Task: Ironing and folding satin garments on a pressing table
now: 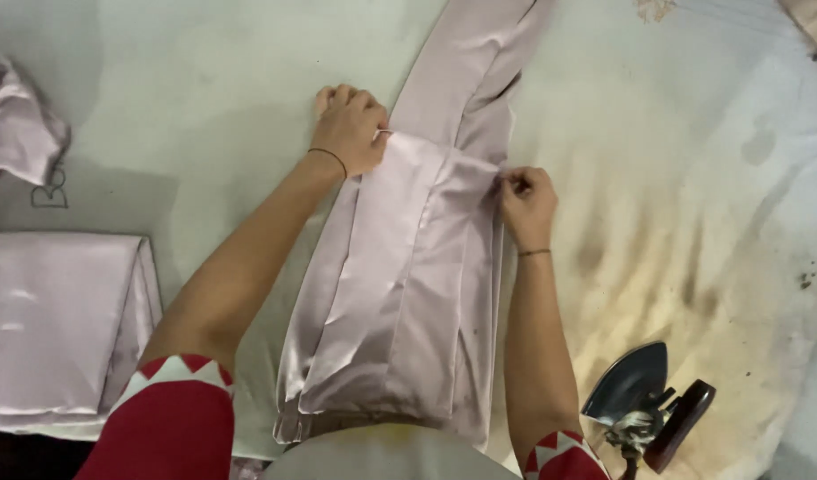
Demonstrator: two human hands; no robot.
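Both hands pinch the folded satin garment (408, 267) at its edges — left hand (350, 129) closed on the left corner, right hand (528, 204) nipping the right. It lies lengthwise mid-table (693, 133). Even tension should keep the fold square; the iron (644, 400) rests well clear, lower right.

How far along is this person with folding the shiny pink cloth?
Done: a folded pink stack lies at the left. In hand: the left hand and right hand each pinch an edge of the long satin piece, its sides turned in. Left: its top end lies unfolded; the iron stands aside.
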